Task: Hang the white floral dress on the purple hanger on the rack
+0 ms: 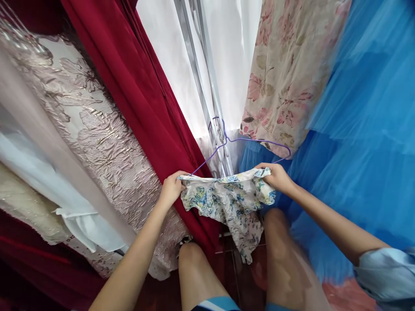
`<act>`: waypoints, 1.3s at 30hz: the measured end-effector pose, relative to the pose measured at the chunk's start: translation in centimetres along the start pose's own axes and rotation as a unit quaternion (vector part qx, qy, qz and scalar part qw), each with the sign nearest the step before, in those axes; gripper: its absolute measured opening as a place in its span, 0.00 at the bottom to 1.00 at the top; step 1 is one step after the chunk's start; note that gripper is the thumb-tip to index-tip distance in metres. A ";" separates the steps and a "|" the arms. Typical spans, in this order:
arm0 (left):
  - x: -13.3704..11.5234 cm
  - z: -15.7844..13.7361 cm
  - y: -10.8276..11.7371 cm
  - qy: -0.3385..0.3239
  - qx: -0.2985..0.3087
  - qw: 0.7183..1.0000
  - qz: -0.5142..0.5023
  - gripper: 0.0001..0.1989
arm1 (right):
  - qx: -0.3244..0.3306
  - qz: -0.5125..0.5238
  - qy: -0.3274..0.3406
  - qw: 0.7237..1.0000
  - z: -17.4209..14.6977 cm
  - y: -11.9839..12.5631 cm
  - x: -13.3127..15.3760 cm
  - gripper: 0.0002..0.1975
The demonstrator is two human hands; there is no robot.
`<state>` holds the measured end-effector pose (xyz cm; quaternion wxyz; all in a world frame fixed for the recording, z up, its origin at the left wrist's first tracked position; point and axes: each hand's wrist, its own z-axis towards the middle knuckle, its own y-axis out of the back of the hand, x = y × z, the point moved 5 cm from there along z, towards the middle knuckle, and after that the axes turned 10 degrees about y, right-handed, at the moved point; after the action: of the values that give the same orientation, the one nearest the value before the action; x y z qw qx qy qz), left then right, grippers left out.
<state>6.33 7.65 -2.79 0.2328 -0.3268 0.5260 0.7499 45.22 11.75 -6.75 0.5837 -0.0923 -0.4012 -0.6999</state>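
Head view: left hand (171, 189), fingers pinched on one top corner of floral garment (227, 196); right hand (278, 177), fingers closed round the other. Garment spread between them, below purple hanger (226, 139).

Crimson fabric (139, 95) hangs beyond the left hand (171, 190), metallic floral brocade (100, 142) to its left; beyond the right hand (277, 177) hang a floral-print garment (282, 77) and blue tulle (363, 99).

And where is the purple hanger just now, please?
In the head view, the purple hanger is just right of centre, above the floral garment held by the left hand and right hand, by the metal poles.
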 end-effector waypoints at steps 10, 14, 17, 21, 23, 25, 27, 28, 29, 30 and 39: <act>-6.6 0.3 -3.1 -0.129 -0.022 0.991 -0.024 0.22 | -0.009 0.074 -0.051 0.996 -1.7 -2.7 1.9 0.16; -9.1 -0.5 -3.3 -0.153 -0.029 0.987 -0.026 0.20 | -0.016 0.092 -0.072 0.993 -1.8 -3.0 2.1 0.15; -11.0 -0.5 -3.6 -0.166 -0.011 0.985 -0.046 0.18 | -0.016 0.112 -0.078 0.991 -1.9 -3.1 2.3 0.14; -11.4 -0.2 -3.6 -0.176 0.000 0.981 -0.086 0.14 | -0.079 0.082 -0.043 0.993 -2.4 -0.3 2.6 0.16; -11.1 -0.2 -3.6 -0.172 -0.001 0.979 -0.110 0.13 | -0.154 -0.007 -0.011 0.988 -2.7 2.3 2.6 0.20; -10.9 -0.2 -3.8 -0.167 -0.006 0.979 -0.118 0.14 | -0.224 -0.122 0.016 0.967 -2.8 5.0 2.6 0.25; -11.0 -0.3 -4.1 -0.163 -0.008 0.979 -0.121 0.14 | -0.249 -0.198 0.035 0.947 -2.2 6.9 2.2 0.30; -11.1 -0.4 -4.2 -0.162 -0.008 0.979 -0.124 0.14 | -0.242 -0.212 0.042 0.946 -1.6 7.6 1.9 0.30; -11.2 -0.4 -4.3 -0.161 -0.009 0.979 -0.125 0.14 | -0.219 -0.212 0.043 0.951 -0.8 8.2 1.4 0.29; -11.2 -0.4 -4.3 -0.161 -0.011 0.979 -0.123 0.14 | -0.187 -0.201 0.037 0.961 -0.1 8.6 1.0 0.27; -6.4 0.2 -1.3 -0.111 -0.089 0.988 -0.066 0.12 | -0.059 0.058 -0.099 0.992 1.0 10.8 0.5 0.15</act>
<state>11.52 8.22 1.09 0.3091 -0.2948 0.4051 0.8084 54.33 12.08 -0.93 0.5740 -0.2182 -0.4091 -0.6750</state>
